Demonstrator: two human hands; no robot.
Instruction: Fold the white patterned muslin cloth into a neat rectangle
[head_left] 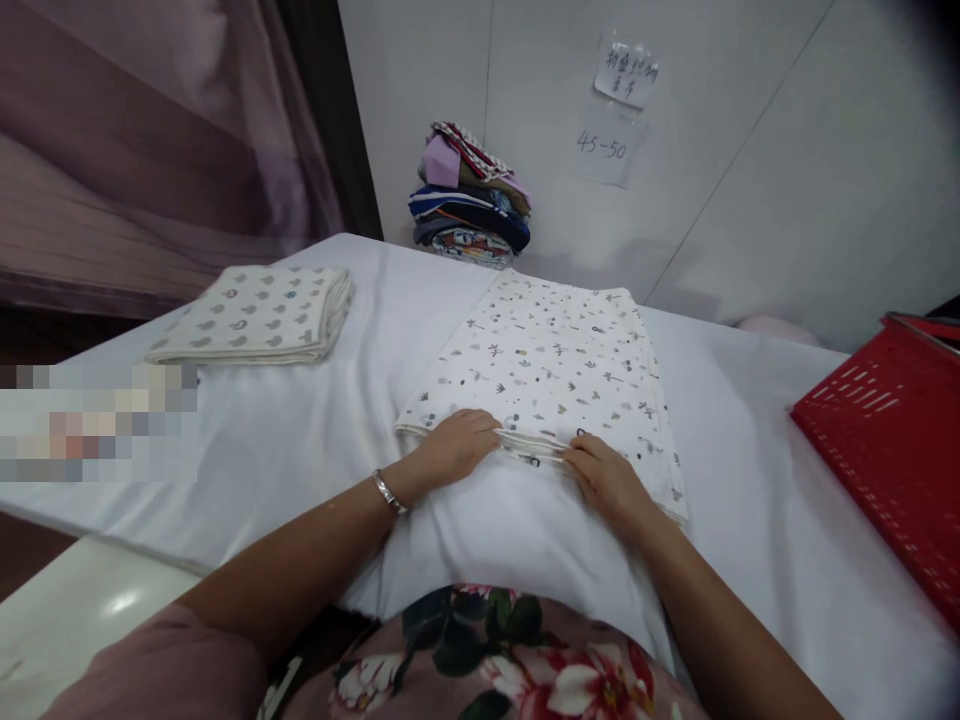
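While both hands work at its near edge, the white printed cloth (559,355) lies spread in several layers on the table (322,460), in front of the person, its small motifs including palm trees. The left hand (459,445) has its fingers closed over the near edge, left of the middle; its thumb is hidden. The right hand (606,478) pinches the same edge farther right. Between the two, stacked layers of fabric are visible. A silver bracelet (388,490) is worn on the left wrist, and a floral garment (465,650) shows at the bottom.

To the left, apart from the printed cloth, a folded cloth (255,310) with grey fruit-like motifs lies flat near the table's edge. Beside it, a patch is pixelated and unreadable. At the far edge, a stack of folded textiles (472,205) rises against the wall (720,130); its support cannot be determined. Two handwritten notes are fixed there, the lower note (602,150) reading "45-50". A red perforated basket (892,430) occupies the right side.
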